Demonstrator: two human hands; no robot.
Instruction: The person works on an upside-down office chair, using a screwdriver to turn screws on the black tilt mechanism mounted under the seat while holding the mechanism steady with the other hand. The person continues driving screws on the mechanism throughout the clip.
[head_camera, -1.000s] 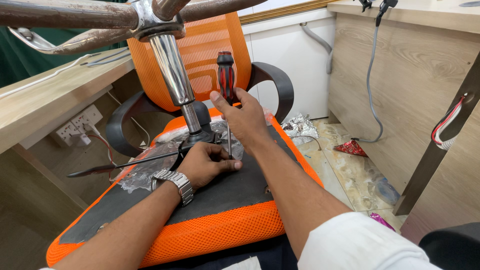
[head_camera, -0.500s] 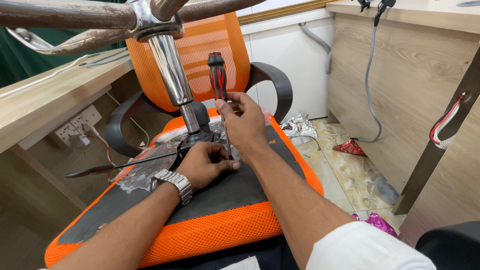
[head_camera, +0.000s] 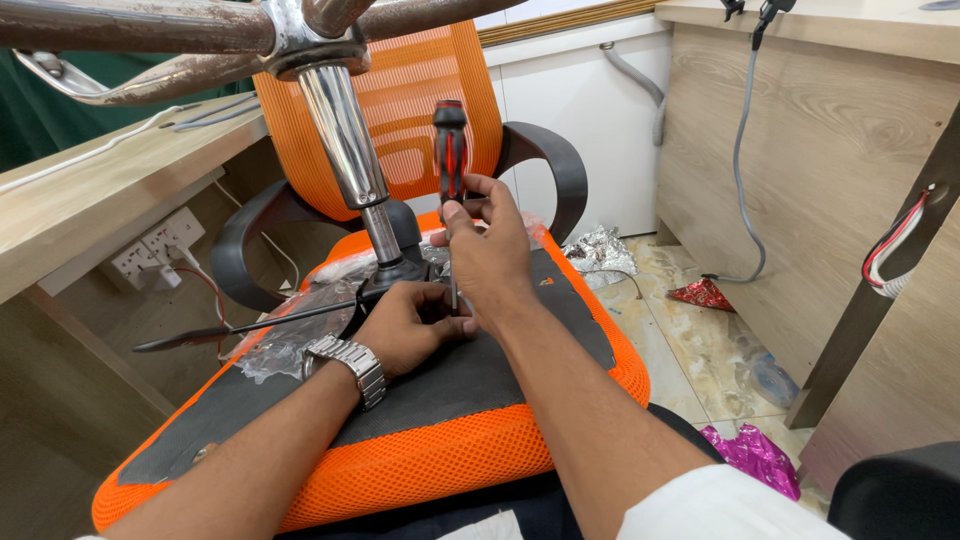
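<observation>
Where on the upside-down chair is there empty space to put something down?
The black underside is bare between the left hand and the orange mesh edge, and again right of the right hand toward the seat's rim. It is crowded around the chrome post, where the screwdriver, plastic wrap and lever meet.

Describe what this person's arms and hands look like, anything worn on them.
Both forearms are bare. The left hand has a silver metal-link wristwatch on its wrist. The right hand shows no ring or watch; a white sleeve covers its upper arm.
</observation>
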